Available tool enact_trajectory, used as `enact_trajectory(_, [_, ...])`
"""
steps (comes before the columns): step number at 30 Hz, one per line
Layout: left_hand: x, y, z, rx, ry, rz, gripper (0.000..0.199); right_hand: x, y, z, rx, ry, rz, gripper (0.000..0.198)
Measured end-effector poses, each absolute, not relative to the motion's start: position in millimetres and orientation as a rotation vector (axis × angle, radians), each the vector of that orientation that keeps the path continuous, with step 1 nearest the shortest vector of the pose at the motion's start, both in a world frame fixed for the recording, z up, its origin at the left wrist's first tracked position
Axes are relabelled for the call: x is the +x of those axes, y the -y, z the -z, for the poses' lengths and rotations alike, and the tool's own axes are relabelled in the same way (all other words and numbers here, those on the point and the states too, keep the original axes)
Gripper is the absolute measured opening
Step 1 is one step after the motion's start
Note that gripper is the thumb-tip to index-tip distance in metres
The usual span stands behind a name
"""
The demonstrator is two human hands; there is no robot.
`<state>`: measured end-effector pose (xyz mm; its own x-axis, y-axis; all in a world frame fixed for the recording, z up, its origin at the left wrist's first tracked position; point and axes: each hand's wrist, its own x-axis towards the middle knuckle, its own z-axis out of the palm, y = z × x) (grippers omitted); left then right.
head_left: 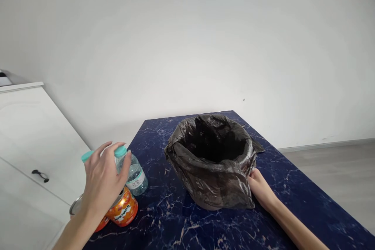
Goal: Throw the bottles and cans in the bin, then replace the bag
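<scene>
My left hand is over a clear plastic bottle with a turquoise cap, its thumb and index finger curled around the cap. The bottle stands on the dark table and has a pale label. Behind my fingers shows a second turquoise cap; the rest of that bottle is hidden. Below my wrist stand an orange soda can and another can, partly covered by my arm. My right hand is closed on the black garbage bag at the right side of the lined trash bin.
The blue marble-patterned table reaches to a white wall. At the left stands a white cabinet with a black handle. Grey flooring lies beyond the table's right edge.
</scene>
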<state>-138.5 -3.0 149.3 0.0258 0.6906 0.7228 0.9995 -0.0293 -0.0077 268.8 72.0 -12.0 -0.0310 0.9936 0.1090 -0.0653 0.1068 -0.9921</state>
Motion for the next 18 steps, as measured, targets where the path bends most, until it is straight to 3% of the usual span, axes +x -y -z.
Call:
enact_trajectory(10, [-113, 11, -153, -1.837, 1.847, 1.001, 0.04, 269, -73, 12, -1.028, 1.216, -1.265, 0.023])
enact_trajectory(16, [-66, 9, -198, -1.749, 1.278, 1.602, 0.02, 268, -77, 15, -0.987, 1.191, -1.301, 0.018])
enact_trajectory(18, [-46, 10, -222, -1.749, 0.98, 1.781, 0.026, 268, -77, 16, -0.959, 1.165, -1.326, 0.017])
